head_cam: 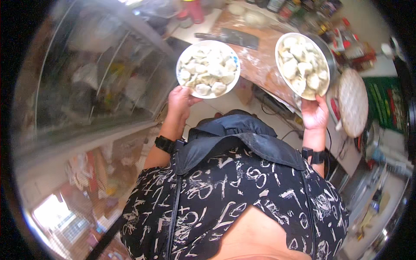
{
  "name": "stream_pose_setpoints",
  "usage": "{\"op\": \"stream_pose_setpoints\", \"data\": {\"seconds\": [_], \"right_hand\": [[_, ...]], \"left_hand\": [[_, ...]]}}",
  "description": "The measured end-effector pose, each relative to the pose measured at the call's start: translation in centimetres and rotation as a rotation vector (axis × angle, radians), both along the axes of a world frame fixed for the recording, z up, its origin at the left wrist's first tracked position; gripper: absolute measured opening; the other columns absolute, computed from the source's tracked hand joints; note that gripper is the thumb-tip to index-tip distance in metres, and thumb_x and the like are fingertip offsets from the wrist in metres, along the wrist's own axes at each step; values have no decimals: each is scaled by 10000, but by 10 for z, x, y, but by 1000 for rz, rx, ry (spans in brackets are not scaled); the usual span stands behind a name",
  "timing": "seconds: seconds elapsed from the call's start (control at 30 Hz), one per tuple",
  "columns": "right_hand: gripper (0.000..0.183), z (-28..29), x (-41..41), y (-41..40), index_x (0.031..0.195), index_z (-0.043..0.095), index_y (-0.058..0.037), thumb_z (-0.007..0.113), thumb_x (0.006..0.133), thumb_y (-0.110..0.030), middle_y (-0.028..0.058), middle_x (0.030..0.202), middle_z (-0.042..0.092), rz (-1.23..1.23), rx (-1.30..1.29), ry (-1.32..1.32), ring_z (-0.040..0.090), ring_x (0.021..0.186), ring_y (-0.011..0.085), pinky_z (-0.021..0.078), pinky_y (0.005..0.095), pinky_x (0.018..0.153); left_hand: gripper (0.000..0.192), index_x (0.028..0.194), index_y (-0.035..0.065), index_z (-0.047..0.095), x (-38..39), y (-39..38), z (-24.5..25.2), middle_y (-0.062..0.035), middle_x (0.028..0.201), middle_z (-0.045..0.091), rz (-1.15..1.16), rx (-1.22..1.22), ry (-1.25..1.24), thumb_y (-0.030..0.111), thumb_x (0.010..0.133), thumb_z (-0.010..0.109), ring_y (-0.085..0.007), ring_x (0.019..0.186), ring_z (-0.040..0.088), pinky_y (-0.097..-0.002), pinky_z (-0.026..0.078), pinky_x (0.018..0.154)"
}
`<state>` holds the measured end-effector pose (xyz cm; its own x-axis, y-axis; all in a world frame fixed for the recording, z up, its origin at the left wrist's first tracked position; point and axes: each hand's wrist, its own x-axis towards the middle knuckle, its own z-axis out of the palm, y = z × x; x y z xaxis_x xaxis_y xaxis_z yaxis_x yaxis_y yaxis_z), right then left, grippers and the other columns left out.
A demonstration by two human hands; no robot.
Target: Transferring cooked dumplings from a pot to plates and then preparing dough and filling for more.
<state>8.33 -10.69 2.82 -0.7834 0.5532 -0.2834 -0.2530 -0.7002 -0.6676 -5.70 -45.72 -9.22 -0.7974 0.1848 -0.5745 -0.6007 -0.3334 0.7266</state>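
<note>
My left hand (182, 101) grips the near rim of a round white plate (179, 74) that bears several pale dumplings (208, 70). The plate is held up before the near end of a floured wooden board (260, 66). In my right hand (314, 112) is a second white plate (278, 58), held by its near edge and tilted, with several dumplings (305, 67) on it. Fingers under both plates are partly hidden. Behind the plates a cleaver (242, 38) lies on the board, and pale dough (255, 18) rests at its far end.
A round, pale, flat item (353, 102) stands right of the right plate. Bottles and jars (292, 9) crowd the counter's back right. A red container (195, 11) stands at the far left of the counter. Glass-fronted panels (107, 65) line my left side. Cables (289, 131) hang below the counter.
</note>
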Motion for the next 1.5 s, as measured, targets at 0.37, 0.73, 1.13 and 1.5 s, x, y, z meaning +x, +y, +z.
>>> {"op": "stream_pose_setpoints", "data": {"seconds": [0.37,0.73,1.13,1.5], "right_hand": [[479,-12,11,32,1292,418,-60,483,822,9,116,1294,485,61,-35,-81,496,1175,269,479,429,939],[477,-4,1,23,1298,410,-69,474,832,5,132,1284,492,35,34,-86,504,1165,281,471,447,950],[496,6,-4,17,1327,377,-87,449,844,-4,112,1305,472,30,43,-165,502,1166,255,491,402,914],[523,26,-3,4,1332,375,-90,452,820,-18,97,1302,480,260,-4,-100,510,1157,231,499,364,901]], "left_hand": [[279,1087,-79,529,11,16,-6,-159,1008,625,23,-27,-46,111,887,490,-224,809,651,-329,575,653],[296,1081,-114,508,-19,51,-65,-188,1021,579,-32,56,-220,-1,816,436,-228,805,618,-372,587,650],[300,1127,-109,500,-64,95,-82,-206,1089,579,-152,37,-137,4,857,434,-308,896,638,-341,588,684],[301,1140,-86,519,-46,64,-21,-186,1021,623,-396,-114,38,55,874,518,-262,832,657,-322,567,711]]}}
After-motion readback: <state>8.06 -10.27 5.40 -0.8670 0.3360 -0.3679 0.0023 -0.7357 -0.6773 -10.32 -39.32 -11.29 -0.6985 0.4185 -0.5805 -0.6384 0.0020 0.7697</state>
